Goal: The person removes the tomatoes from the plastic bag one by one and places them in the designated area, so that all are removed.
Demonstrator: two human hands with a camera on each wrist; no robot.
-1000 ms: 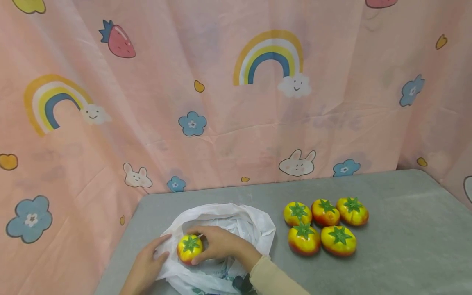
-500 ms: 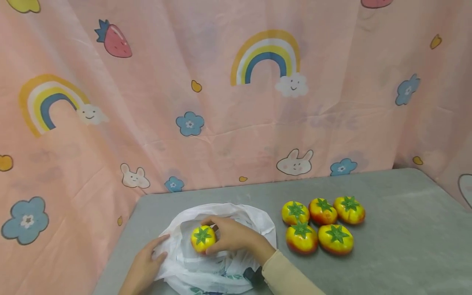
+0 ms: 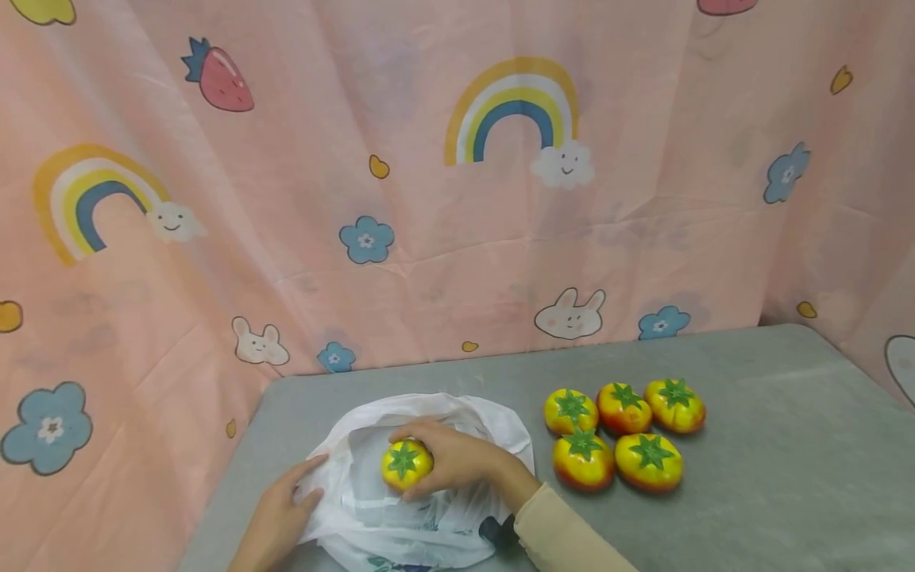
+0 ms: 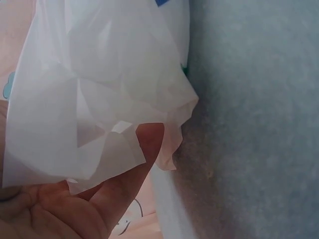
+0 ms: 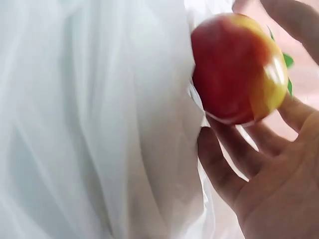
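Observation:
My right hand (image 3: 457, 457) holds a yellow-and-red tomato (image 3: 406, 466), likely a toy, between thumb and fingers, with its green star-shaped leaf facing up. The tomato is over the mouth of a white plastic bag (image 3: 429, 540); its red underside shows in the right wrist view, close to the bag's wall. At the bag's left edge, my left hand (image 3: 279, 508) grips the plastic between thumb and fingers. In the left wrist view the bag (image 4: 109, 59) covers part of those fingers. The bag's bottom is partly hidden by my right hand.
Several similar tomatoes (image 3: 649, 462) sit in two rows on the grey table (image 3: 772, 445), right of the bag. A pink patterned curtain (image 3: 443, 262) hangs behind the table. A small black object (image 3: 495, 531) shows at my right wrist.
My right hand has carried the tomato rightward, from the bag's left side to nearer the middle of its mouth. My left hand keeps its place at the bag's edge.

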